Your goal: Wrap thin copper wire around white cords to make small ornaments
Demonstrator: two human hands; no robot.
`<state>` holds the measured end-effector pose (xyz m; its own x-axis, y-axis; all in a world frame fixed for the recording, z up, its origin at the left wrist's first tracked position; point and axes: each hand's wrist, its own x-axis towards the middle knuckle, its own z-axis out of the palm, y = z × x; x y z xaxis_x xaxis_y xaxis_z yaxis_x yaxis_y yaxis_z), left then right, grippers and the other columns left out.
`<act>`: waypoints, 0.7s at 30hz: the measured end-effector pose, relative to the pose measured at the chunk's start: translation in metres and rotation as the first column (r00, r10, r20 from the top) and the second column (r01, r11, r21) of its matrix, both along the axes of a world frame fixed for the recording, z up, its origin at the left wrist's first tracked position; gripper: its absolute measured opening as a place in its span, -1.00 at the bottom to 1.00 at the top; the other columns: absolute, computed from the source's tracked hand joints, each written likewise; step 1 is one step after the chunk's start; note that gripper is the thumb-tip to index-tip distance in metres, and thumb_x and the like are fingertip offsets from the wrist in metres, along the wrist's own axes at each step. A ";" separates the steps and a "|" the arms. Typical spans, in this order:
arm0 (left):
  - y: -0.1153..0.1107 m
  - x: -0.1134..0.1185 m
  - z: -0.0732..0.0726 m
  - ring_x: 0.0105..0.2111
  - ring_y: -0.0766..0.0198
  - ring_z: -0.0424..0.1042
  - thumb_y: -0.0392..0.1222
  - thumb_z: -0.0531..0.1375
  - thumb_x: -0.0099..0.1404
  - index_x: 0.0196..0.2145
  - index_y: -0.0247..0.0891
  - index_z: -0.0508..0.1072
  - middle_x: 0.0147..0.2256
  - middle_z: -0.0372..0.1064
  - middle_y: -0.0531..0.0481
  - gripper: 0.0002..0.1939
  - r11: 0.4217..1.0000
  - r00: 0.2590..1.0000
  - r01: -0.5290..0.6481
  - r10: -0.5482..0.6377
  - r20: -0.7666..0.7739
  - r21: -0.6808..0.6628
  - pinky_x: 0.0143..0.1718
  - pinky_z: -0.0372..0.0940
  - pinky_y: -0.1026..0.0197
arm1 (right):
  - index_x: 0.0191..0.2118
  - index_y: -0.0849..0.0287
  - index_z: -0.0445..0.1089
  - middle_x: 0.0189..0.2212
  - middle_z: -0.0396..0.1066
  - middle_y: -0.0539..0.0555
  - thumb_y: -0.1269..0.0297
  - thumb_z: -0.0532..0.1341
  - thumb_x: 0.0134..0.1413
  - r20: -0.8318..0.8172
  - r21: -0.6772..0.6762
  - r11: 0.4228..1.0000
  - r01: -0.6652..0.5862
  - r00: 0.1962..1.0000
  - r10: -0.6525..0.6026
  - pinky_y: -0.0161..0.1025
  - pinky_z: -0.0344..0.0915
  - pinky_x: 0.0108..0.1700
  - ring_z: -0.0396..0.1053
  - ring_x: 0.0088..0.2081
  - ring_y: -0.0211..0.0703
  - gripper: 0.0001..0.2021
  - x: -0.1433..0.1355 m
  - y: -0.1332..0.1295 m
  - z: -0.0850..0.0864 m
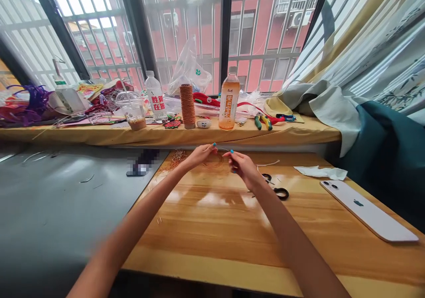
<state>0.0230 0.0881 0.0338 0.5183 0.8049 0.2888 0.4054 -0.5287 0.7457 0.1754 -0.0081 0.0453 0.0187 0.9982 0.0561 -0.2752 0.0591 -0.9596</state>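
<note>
My left hand (pixel 202 154) pinches one end of a thin pale wire (pixel 223 149) over the far part of the wooden table. The wire bows slightly across the gap to my right hand (pixel 243 168), whose thumb and finger are closed on its other end. Whether it is wire or stiff cord is hard to make out. Beneath the hands lies a loose coil of thin brownish strand (pixel 215 161), partly covered by my left hand. Black-handled scissors (pixel 282 194) rest beside my right wrist, partly hidden by it. Left of my hands is a small heap of brown and pale clippings (pixel 177 158).
On the sill stand a brown cord spool (pixel 187 106), a tea bottle (pixel 229 101), a clear bottle (pixel 155 96), a plastic cup (pixel 134 114) and pliers (pixel 263 121). A white phone (pixel 368 209) and tissue (pixel 320 172) lie right. A grey mat (pixel 66 214) covers the left.
</note>
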 end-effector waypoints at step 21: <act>-0.087 -0.029 -0.016 -0.47 0.38 0.21 -0.08 0.15 0.04 -0.54 -0.34 0.39 -0.56 0.26 0.05 -0.77 0.951 0.897 0.102 0.039 0.441 -0.290 -0.34 0.11 0.30 | -0.17 0.06 0.37 -0.24 0.33 0.05 0.07 0.02 0.02 0.475 0.192 0.882 -0.430 0.827 0.300 -0.20 0.13 -0.16 0.23 -0.19 -0.19 -0.68 -0.007 -0.003 -0.010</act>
